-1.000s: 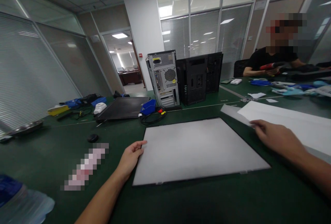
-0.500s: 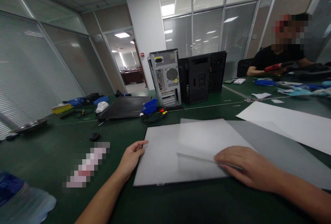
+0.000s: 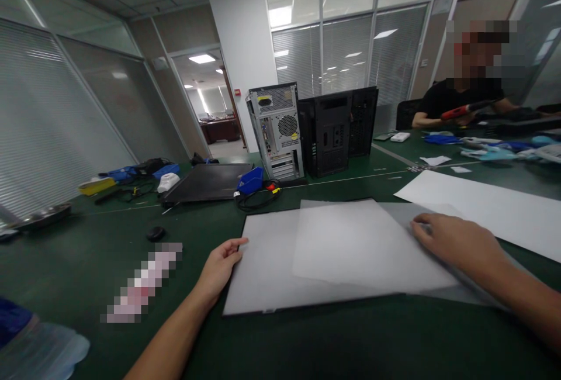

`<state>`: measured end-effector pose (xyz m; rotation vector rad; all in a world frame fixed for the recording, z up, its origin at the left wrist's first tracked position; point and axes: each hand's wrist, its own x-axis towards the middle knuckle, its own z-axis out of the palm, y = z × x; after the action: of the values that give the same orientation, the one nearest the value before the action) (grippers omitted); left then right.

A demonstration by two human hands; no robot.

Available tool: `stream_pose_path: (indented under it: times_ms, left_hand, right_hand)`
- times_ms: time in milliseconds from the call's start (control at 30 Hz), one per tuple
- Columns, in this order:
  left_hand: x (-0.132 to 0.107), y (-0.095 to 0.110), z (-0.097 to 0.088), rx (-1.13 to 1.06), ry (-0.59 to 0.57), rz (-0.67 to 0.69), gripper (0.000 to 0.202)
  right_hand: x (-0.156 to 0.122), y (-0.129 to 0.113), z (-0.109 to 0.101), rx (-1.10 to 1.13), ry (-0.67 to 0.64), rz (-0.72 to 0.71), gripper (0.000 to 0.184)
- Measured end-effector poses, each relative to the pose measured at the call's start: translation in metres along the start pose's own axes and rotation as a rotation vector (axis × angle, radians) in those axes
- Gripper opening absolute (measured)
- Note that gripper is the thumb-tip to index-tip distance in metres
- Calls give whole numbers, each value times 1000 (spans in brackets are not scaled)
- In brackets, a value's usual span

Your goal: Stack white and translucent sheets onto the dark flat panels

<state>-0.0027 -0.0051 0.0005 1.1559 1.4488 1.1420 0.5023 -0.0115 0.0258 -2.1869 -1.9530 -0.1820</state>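
Note:
A white panel with a thin dark rim (image 3: 265,251) lies on the green table. A translucent sheet (image 3: 342,245) lies askew across its right part and reaches past its right edge. My left hand (image 3: 221,266) grips the panel's left edge, with the index finger over the rim. Over the right part of the sheet is my right hand (image 3: 456,242), its fingers loosely bent and a small gap showing by the thumb. The palm side of that hand is hidden, and nothing shows in its grasp.
A white sheet (image 3: 486,210) lies at right. Behind stand an open computer case (image 3: 278,134) and a black case (image 3: 333,134). A dark flat panel (image 3: 208,182), a blue connector with cable (image 3: 250,181) and a bottle (image 3: 41,345) are on the table. A person (image 3: 460,102) sits across.
My right hand has moved right and away from me, off the sheet's raised near edge. The translucent sheet now lies flatter. My left hand has stayed at the panel's edge.

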Motion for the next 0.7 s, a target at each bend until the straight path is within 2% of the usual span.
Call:
stream_pose_path:
  times_ms: [100,200,433,567,700]
  left_hand:
    - [0,0,0,2,-1,5,46]
    - [0,0,0,8,-5,0,47]
    - [-1,1,0,15,-5,7,46]
    - [0,0,0,1,1,30,44]
    - [-1,0,0,7,3,22,45]
  right_hand:
    - [0,1,0,20,-29,-10,58]
    - [-2,-9,4,56,-54,-55,54]
    - [-11,-34,9,269,-55,-261,57]
    - [-9,-28,3,230,-24,-186,56]
    - [-4,-16,1,170,-57,-90,55]
